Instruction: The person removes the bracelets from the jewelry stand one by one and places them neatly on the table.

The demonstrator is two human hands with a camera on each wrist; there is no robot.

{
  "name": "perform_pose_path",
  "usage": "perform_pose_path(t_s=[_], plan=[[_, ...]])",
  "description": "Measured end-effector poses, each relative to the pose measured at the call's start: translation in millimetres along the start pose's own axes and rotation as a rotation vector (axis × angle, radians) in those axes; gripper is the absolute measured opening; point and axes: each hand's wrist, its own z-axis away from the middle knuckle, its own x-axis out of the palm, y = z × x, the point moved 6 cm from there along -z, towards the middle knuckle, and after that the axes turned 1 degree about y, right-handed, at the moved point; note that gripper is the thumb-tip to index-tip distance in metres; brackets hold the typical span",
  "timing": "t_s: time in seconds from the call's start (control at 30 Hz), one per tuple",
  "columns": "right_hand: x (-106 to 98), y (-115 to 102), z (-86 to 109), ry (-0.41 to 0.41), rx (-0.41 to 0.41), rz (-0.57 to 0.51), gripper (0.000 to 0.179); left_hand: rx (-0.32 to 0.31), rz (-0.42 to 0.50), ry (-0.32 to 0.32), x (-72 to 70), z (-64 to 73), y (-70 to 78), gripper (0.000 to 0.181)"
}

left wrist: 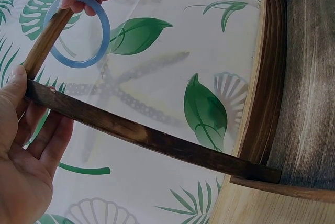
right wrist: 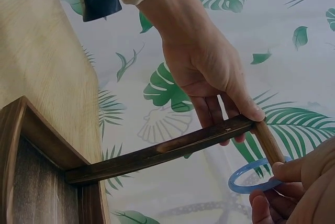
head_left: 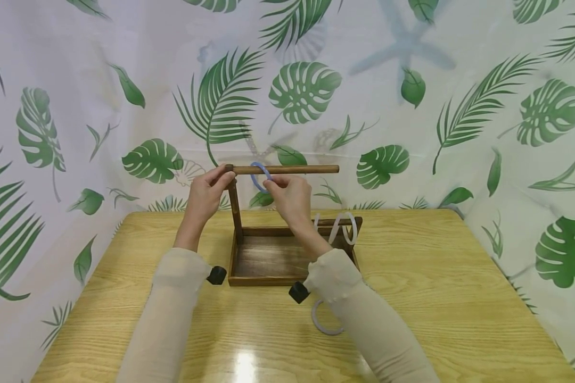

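A dark wooden stand has a tray base (head_left: 268, 281), a tall post (left wrist: 141, 134) and a horizontal rod (head_left: 311, 169) at the top. My left hand (head_left: 205, 197) grips the corner where post and rod meet, thumb on one side and fingers on the other. With thumb and fingers, my right hand (head_left: 292, 199) pinches a translucent blue bangle (left wrist: 107, 35). That bangle encircles the rod near its post end, and the right fingers also lie against the rod in the right wrist view.
Several whitish bangles (head_left: 353, 231) hang on a lower rod at the stand's right. A pale lilac bangle (head_left: 329, 332) lies on the wooden table (head_left: 436, 298) near the right forearm, which partly covers it. A leaf-patterned cloth (head_left: 326, 42) stands behind.
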Motion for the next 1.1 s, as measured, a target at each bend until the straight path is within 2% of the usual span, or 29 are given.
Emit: perform_pose_path(t_s=[0.4, 0.7, 1.1], plan=[[-6.5, 3.5, 0.8, -0.023, 0.018, -0.032, 0.021, -0.001, 0.000, 0.004, -0.1, -0.2, -0.3, 0.052], [-9.6, 4.1, 1.5, -0.056, 0.028, -0.019, 0.021, -0.007, 0.030, 0.004, 1.0, -1.6, -2.6, 0.050], [-14.5, 6.7, 0.6, -0.063, 0.026, -0.025, 0.020, -0.004, 0.020, 0.007, 0.2, -0.7, -2.0, 0.051]])
